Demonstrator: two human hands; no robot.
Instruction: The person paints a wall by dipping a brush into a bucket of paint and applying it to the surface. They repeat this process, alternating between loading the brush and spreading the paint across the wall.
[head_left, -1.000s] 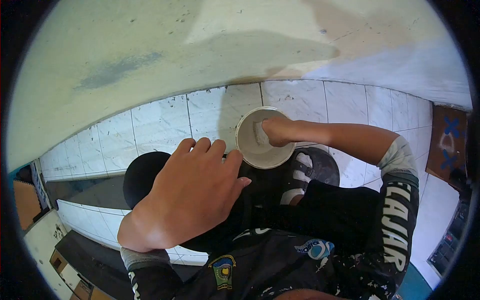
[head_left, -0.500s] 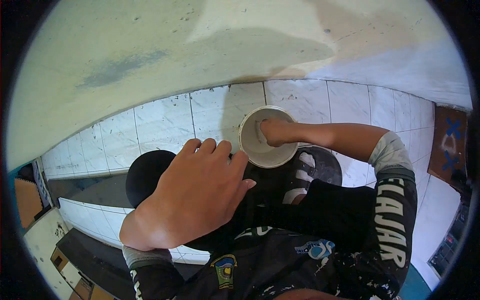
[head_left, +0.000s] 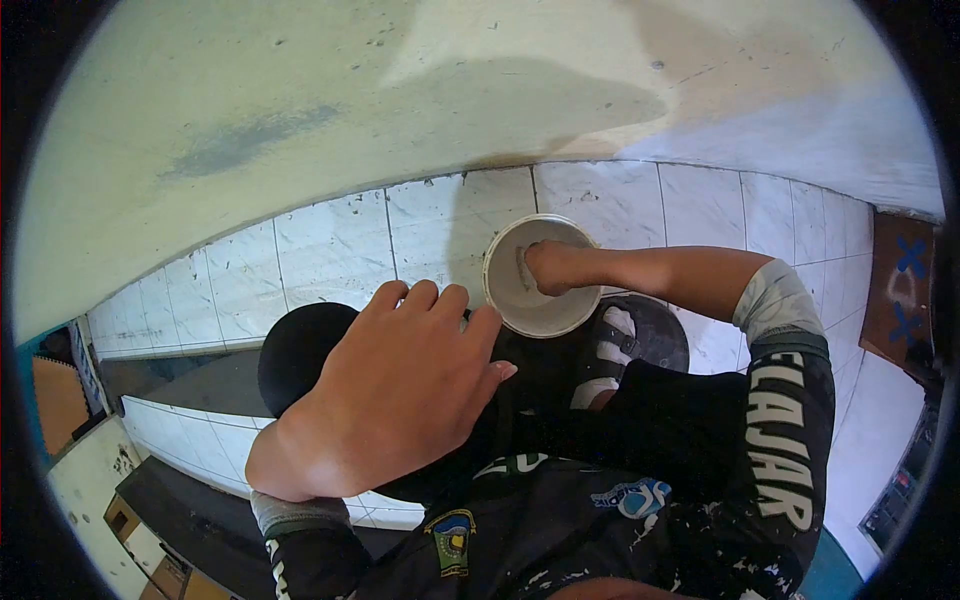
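White bucket (head_left: 508, 300) on tiled floor (head_left: 330, 255), near wall (head_left: 330, 110); right hand (head_left: 556, 268) inside, finger spacing and grip impossible to tell. Left hand (head_left: 400, 380), fingers bent and close together, contents unclear, blocking part of the lap. Sandalled foot (head_left: 612, 350) just beside bucket; brown panel (head_left: 897, 290) far right.

The light is fairly bright, and it makes the white floor tiles (head_left: 340, 250) glow. Big soft shadows lie on the wall (head_left: 230, 90), so I think the light comes from behind me. The wall looks yellowish on one side and a bit blue on the other. A pale shine sits on the wrist of my left hand (head_left: 400, 385). My black trousers (head_left: 670, 415) are so dark that their folds are hard to see. Straight lines bend, and black corners close in around my round view.
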